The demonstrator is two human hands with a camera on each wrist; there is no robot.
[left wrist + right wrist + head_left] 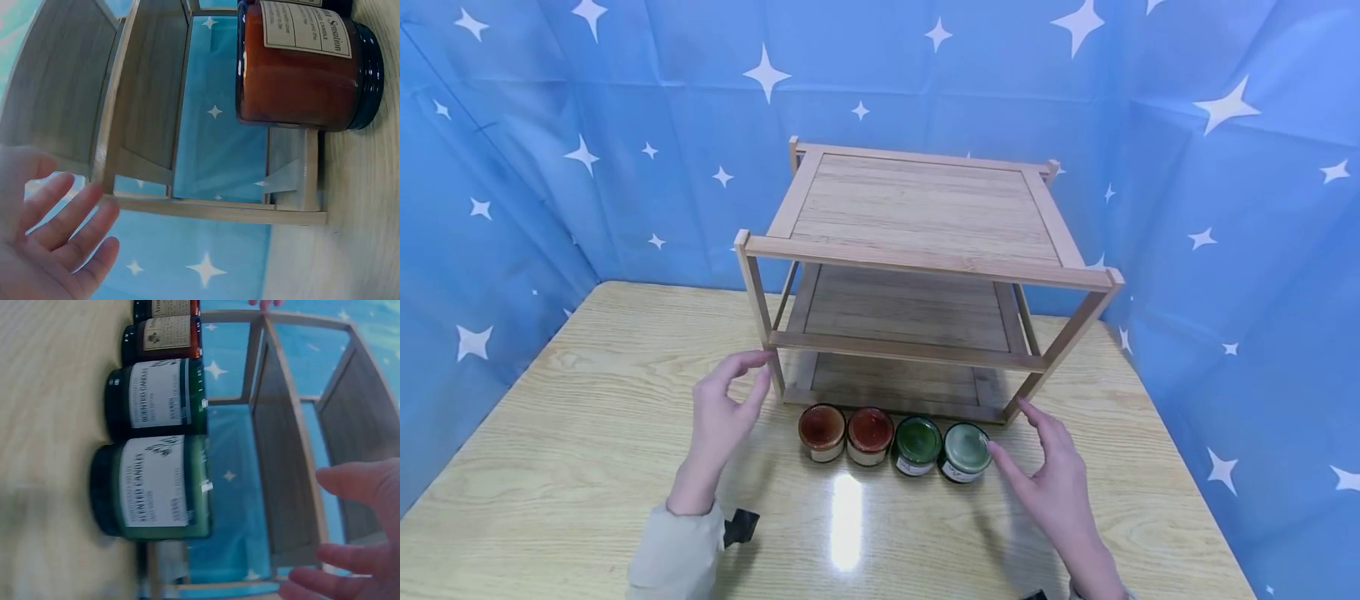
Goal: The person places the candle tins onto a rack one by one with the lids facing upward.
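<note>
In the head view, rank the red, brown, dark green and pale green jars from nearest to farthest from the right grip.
1. Pale green jar: right end of the row, beside the right grip.
2. Dark green jar: second from the right.
3. Red jar: third from the right.
4. Brown jar: left end.

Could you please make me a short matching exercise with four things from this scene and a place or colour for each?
1. left hand
2. right hand
3. four candle jars
4. curtain

A. blue with white stars
B. to the right of the pale green jar
C. lined up in front of the wooden rack
D. near the rack's left front leg

Pairs: 1-D, 2-B, 3-C, 4-A
</note>
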